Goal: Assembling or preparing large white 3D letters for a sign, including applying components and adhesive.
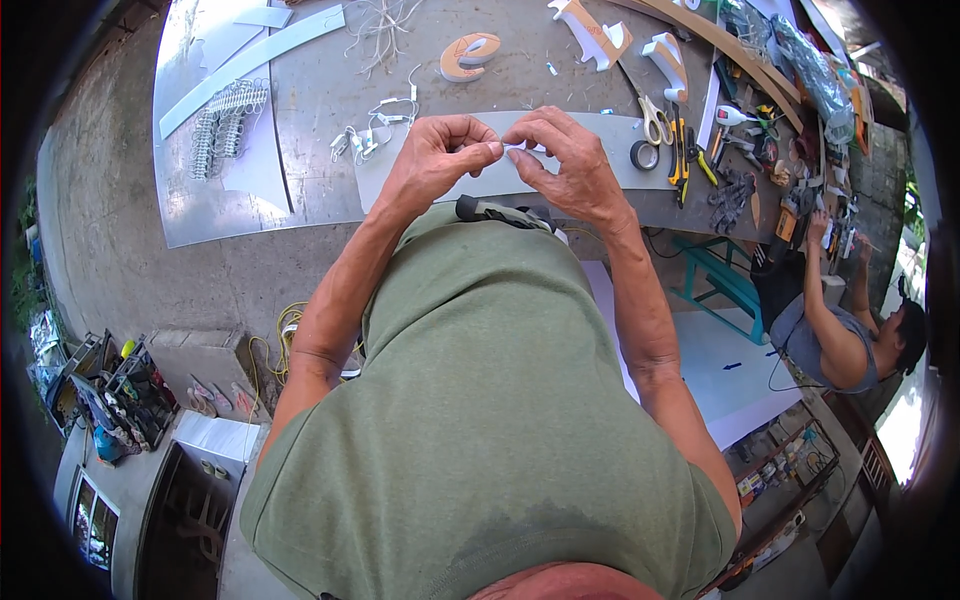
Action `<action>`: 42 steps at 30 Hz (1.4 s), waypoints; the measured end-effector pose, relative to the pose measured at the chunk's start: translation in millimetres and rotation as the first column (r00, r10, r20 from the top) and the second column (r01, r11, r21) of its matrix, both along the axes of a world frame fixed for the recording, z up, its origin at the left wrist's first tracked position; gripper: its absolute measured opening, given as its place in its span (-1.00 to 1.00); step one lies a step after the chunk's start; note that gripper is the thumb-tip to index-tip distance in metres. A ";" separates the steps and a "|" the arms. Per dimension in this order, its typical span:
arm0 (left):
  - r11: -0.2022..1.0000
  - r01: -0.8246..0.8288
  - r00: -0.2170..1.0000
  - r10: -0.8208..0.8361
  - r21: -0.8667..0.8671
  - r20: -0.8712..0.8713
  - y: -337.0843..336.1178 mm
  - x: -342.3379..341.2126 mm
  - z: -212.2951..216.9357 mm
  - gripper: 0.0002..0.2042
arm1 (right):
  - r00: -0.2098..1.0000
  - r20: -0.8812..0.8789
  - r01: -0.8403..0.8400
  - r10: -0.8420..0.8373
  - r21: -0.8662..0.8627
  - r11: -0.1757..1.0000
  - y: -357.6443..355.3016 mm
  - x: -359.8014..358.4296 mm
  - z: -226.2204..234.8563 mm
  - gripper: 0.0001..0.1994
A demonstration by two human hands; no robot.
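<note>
Both hands, left [437,152] and right [560,155], pinch one small white piece [513,148] between fingertips.

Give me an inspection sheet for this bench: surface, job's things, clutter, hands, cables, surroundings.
Surface: grey metal sheet table, scuffed, a long pale strip lying across it.
Job's things: small white piece pinched between both hands over the strip; too small to identify.
Clutter: scissors, tape roll, orange letter shape, wire coil bundle, hand tools heaped at the right end.
Hands: left hand and right hand, fingers closed on the piece.
Cables: small white wired parts on the table; yellow cord on the floor.
Surroundings: concrete floor, teal stool, another person at the right.
</note>
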State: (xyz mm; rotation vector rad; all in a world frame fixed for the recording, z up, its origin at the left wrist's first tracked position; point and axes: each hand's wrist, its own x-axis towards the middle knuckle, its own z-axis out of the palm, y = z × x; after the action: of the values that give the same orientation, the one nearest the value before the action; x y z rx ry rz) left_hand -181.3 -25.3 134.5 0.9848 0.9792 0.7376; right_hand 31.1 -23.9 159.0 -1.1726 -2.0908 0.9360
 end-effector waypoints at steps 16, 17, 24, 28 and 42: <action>0.998 -0.007 0.993 0.014 0.065 -0.113 -14.2 9.8 10.4 -0.86 | 0.984 0.180 -0.040 -0.010 0.271 0.962 -7.9 -14.6 13.7 -0.89; 0.997 -0.042 0.991 0.051 0.070 -0.125 -17.3 12.9 5.2 -0.87 | 0.968 0.228 0.025 -0.102 0.318 0.948 -2.5 -8.9 9.3 -0.90; 0.965 -0.191 0.978 0.202 -0.182 0.044 -9.6 -4.8 -8.3 -0.88 | 0.734 0.289 0.590 -0.615 0.178 0.788 47.1 104.0 -20.1 -0.93; 0.943 -0.211 0.957 0.253 -0.258 0.142 -0.4 -8.0 -17.3 -0.84 | 0.821 0.130 0.514 -0.555 0.253 0.820 41.6 98.7 -46.2 -0.85; 0.907 -0.407 0.909 0.414 -0.110 0.048 -7.5 -84.1 -61.2 -0.80 | 0.899 0.088 0.421 -0.430 -0.445 0.790 -14.0 39.4 -106.2 -0.80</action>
State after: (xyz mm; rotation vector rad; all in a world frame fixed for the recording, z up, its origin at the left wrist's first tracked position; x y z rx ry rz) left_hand -265.5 -32.8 73.4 0.6655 1.1658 1.0574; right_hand 70.5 -37.9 52.7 -1.7747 -1.5134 1.2346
